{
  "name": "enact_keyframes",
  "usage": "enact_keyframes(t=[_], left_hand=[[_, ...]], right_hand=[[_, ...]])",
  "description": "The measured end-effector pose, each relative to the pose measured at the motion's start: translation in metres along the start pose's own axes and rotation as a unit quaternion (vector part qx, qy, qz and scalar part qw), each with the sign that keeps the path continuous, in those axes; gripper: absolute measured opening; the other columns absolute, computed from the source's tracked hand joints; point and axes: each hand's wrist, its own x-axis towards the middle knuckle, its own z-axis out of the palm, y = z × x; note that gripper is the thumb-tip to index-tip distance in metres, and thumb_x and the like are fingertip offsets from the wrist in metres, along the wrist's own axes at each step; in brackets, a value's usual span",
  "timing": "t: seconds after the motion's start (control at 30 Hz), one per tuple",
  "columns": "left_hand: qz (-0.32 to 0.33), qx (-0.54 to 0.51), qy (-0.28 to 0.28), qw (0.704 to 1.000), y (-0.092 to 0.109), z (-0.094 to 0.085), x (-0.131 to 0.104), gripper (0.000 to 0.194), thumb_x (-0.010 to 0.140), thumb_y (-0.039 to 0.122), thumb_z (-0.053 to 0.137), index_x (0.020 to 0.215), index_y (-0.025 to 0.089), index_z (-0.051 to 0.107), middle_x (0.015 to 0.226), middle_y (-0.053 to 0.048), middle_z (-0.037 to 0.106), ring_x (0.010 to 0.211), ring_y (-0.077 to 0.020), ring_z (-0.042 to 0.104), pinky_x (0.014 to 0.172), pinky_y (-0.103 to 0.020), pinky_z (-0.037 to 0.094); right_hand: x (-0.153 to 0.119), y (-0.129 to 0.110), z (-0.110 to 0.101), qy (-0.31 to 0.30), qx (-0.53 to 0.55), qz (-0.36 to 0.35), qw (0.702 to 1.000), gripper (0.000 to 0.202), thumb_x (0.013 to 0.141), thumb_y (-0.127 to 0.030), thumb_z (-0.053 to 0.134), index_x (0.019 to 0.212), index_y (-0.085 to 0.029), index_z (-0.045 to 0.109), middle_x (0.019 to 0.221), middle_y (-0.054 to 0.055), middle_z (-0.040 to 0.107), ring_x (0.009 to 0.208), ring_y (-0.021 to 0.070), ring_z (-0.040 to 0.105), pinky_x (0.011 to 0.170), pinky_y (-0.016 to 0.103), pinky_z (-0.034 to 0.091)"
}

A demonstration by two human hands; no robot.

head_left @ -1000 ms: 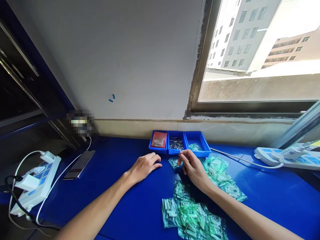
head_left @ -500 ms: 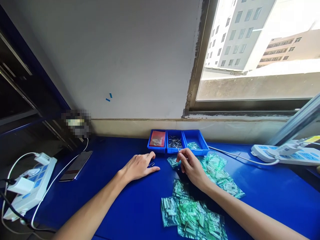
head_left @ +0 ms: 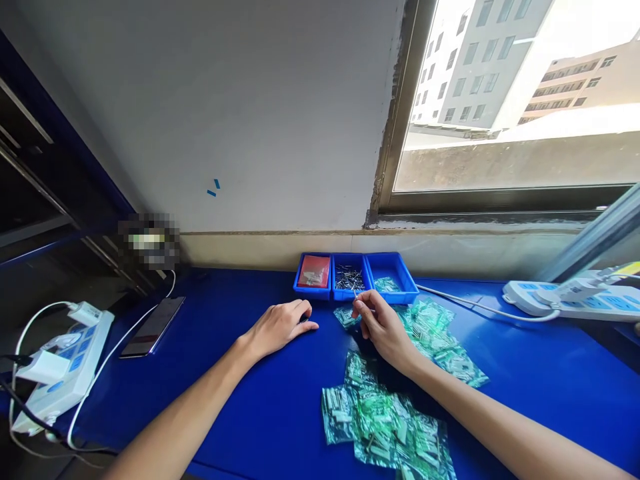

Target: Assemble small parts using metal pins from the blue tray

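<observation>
My left hand [head_left: 283, 327] rests low over the blue table, its fingers curled and thumb stretched toward them. Something small and dark shows in the gap, too hidden to name. Just in front of the middle bin, my right hand [head_left: 377, 325] pinches a thin metal screw [head_left: 355, 293] upright between thumb and fingertips. That blue bin [head_left: 351, 294] holds a heap of loose screws [head_left: 349, 277]. Under and beside my right hand lie green-tinted plastic packets [head_left: 430, 327] with pale parts inside. A nearer pile of the same packets [head_left: 383, 427] lies below my right forearm.
The left bin holds a red packet [head_left: 315, 272]; the right one holds a green packet [head_left: 387, 285]. A phone [head_left: 153, 327] lies to the left beside a white power strip [head_left: 70, 367]. Another power strip [head_left: 530, 297] and its cable are at right. A wall and window stand behind.
My left fingers and thumb have drawn closer together, covering more of the dark thing. My right hand stays near the middle bin, with the screw now showing more clearly. The view has shifted slightly.
</observation>
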Motion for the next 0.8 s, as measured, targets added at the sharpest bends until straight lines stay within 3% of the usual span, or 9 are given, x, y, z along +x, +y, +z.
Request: enact_keyframes(t=[0.13,0.27,0.47,0.8], left_hand=[[-0.018,0.029,-0.024,0.999,0.0,-0.012,-0.003,0.046,0.097,0.069,0.057,0.109,0.024,0.057,0.099,-0.002,0.074,0.083,-0.0232,0.072,0.068,-0.028,0.044],[-0.041,0.082,-0.046,0.995,0.001,-0.018,-0.006,0.042,0.101,0.065,0.052,0.105,0.024,0.056,0.094,-0.003,0.075,0.084,-0.0263,0.074,0.069,-0.029,0.045],[-0.007,0.104,-0.05,0.993,0.006,-0.009,-0.004,0.024,0.111,0.042,0.042,0.106,0.022,0.054,0.094,-0.004,0.074,0.086,-0.0254,0.075,0.067,-0.027,0.045],[0.009,0.04,0.005,0.999,-0.003,0.002,-0.001,0.02,0.109,0.042,0.054,0.107,0.022,0.057,0.099,-0.001,0.073,0.088,-0.0194,0.074,0.069,-0.024,0.046]], right_hand=[[0.0,-0.002,0.0,0.003,0.007,0.007,1.0,0.031,0.105,-0.055,0.05,0.101,-0.025,0.054,0.087,0.0,0.064,0.052,0.0116,0.051,0.05,0.028,0.04],[-0.001,-0.002,-0.001,-0.006,0.004,0.004,1.0,0.03,0.105,-0.054,0.05,0.101,-0.025,0.054,0.088,-0.001,0.063,0.054,0.0121,0.051,0.051,0.028,0.04],[-0.001,-0.001,-0.001,-0.005,-0.001,0.008,1.0,0.029,0.105,-0.054,0.05,0.102,-0.026,0.055,0.088,0.0,0.063,0.053,0.0123,0.051,0.051,0.028,0.039],[0.0,0.001,0.0,-0.004,-0.01,0.01,1.0,0.03,0.105,-0.055,0.051,0.104,-0.025,0.055,0.089,0.0,0.064,0.054,0.0125,0.051,0.051,0.028,0.038]])
